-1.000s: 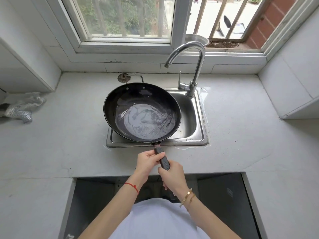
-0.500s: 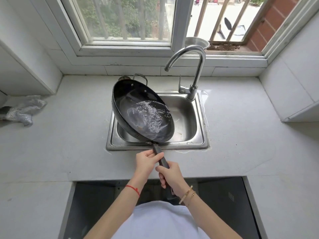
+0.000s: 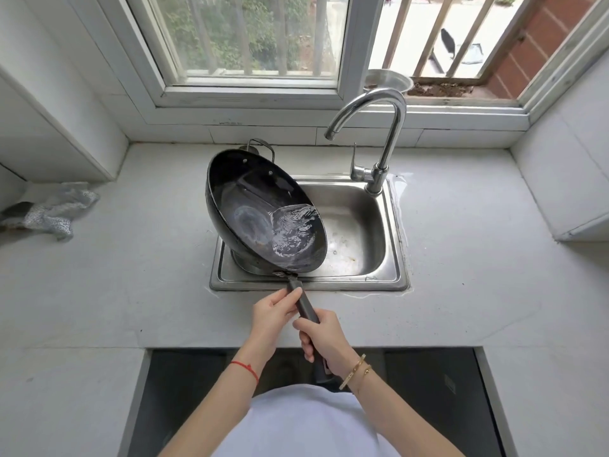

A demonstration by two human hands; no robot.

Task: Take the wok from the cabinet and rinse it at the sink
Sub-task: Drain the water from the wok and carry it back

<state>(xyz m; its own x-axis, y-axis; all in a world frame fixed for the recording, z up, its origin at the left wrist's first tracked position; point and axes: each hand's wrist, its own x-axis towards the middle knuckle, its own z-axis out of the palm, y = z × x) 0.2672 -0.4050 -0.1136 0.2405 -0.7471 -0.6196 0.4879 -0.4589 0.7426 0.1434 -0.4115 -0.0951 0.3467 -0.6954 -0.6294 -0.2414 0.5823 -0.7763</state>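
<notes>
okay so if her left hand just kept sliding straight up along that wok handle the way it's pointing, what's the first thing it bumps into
Probably the wok itself. The left hand grips the handle just below where it joins the bowl, fingers pointing toward the sink, so it would likely meet the tilted bowl's near rim. Depth is hard to judge.

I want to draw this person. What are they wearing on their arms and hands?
Both arms are bare, with no sleeves over the forearms and no gloves. The left hand has a thin red string around its wrist. The right hand has two slim gold bracelets at its wrist. No rings show.
</notes>
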